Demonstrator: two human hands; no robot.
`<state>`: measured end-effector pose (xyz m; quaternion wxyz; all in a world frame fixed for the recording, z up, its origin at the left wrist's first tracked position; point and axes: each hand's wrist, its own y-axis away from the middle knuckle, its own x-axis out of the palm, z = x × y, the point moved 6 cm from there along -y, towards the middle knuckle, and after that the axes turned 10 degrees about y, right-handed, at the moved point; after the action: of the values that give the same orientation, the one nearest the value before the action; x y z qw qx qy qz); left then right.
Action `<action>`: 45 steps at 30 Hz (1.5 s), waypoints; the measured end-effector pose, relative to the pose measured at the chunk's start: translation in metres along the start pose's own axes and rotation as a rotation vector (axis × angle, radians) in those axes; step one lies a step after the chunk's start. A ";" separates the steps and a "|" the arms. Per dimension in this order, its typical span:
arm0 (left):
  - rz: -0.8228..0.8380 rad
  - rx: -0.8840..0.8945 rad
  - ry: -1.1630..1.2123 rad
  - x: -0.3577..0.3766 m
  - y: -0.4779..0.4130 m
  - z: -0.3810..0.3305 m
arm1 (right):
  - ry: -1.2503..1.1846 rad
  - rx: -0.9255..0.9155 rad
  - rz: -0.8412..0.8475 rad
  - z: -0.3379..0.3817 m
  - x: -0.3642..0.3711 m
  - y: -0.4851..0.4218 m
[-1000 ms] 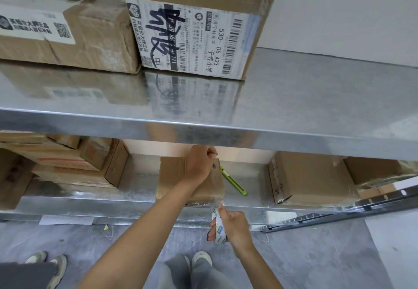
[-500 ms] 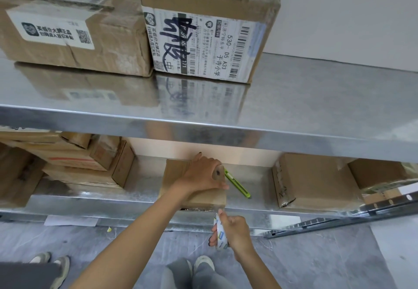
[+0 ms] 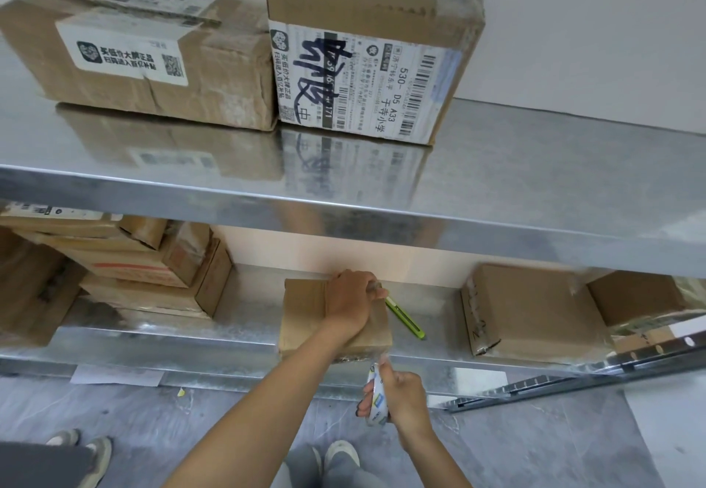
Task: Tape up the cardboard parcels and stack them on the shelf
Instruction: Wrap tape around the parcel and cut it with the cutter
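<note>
A small brown cardboard parcel (image 3: 305,315) sits on the lower metal shelf (image 3: 172,335). My left hand (image 3: 353,302) lies on its top, fingers curled over the far right edge. Below the shelf's front edge my right hand (image 3: 405,396) grips a roll of clear tape (image 3: 376,399). A strip of tape runs from the roll up to the parcel's front right corner. A green utility knife (image 3: 407,317) lies on the shelf just right of the parcel.
Two labelled parcels (image 3: 145,63) (image 3: 366,67) stand on the upper shelf (image 3: 535,182). On the lower shelf, stacked boxes (image 3: 145,270) sit at the left and a larger parcel (image 3: 535,312) at the right. Another person's shoes (image 3: 88,449) are on the floor at the left.
The view has tilted upward a little. My left hand has settled lower onto the parcel's top. My right hand keeps the tape roll in nearly the same place.
</note>
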<state>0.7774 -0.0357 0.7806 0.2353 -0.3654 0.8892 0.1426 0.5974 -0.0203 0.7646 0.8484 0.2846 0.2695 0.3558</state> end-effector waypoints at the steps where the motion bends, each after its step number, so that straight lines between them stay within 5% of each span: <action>1: -0.019 -0.007 -0.025 0.000 -0.001 0.000 | -0.004 0.001 -0.009 0.000 -0.002 -0.001; 8: -0.020 0.036 0.182 -0.037 0.004 -0.008 | -0.010 0.029 0.024 -0.003 -0.007 -0.009; 11: 0.194 0.243 -0.252 -0.039 0.035 -0.018 | 0.010 0.040 0.032 -0.004 -0.008 -0.008; 14: 0.509 0.233 -0.710 -0.015 0.070 0.004 | 0.035 0.043 0.019 -0.006 -0.008 -0.009; 16: 0.516 0.218 -0.800 -0.008 0.075 0.014 | 0.018 0.040 0.014 -0.005 -0.008 -0.010; 28: 0.634 0.138 -0.526 -0.032 0.055 -0.020 | -0.075 -0.345 -0.019 0.025 -0.032 0.030; 45: 0.671 -0.020 -0.279 -0.042 0.026 -0.011 | 0.067 -0.236 -0.021 0.029 -0.017 0.043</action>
<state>0.7812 0.0026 0.8137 0.2911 -0.0327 0.9175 0.2690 0.5863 -0.0165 0.8183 0.8701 0.1681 0.2569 0.3855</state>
